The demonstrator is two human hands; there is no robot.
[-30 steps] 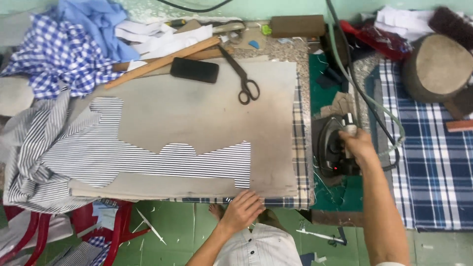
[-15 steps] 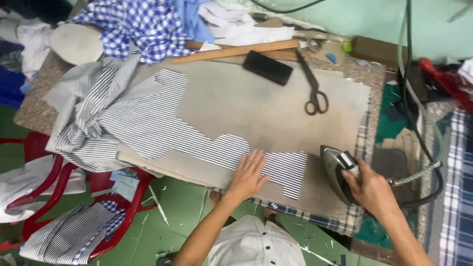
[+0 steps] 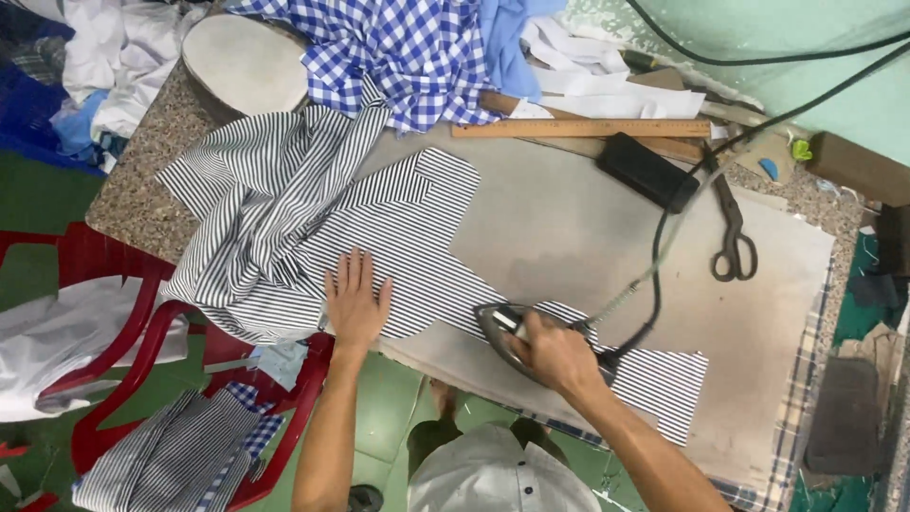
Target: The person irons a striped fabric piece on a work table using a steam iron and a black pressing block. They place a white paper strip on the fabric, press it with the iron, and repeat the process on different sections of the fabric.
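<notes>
Our right hand (image 3: 557, 356), clamped on the iron (image 3: 512, 327), now presses the striped cloth (image 3: 417, 246) after leaving its stand; our left hand (image 3: 356, 301) lies flat, pinning the cloth on the ironing pad (image 3: 569, 228).

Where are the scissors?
The scissors lie on the right of the ironing pad, beside the black case, below the wooden ruler.

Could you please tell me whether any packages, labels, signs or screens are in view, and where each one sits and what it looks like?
Black flat device, possibly a phone lying face down: far side of the table, just below the wooden ruler; rectangular, no lit screen showing.
Brown box: far right corner by the green wall; oblong, plain.
No labels or signs can be made out.
</notes>
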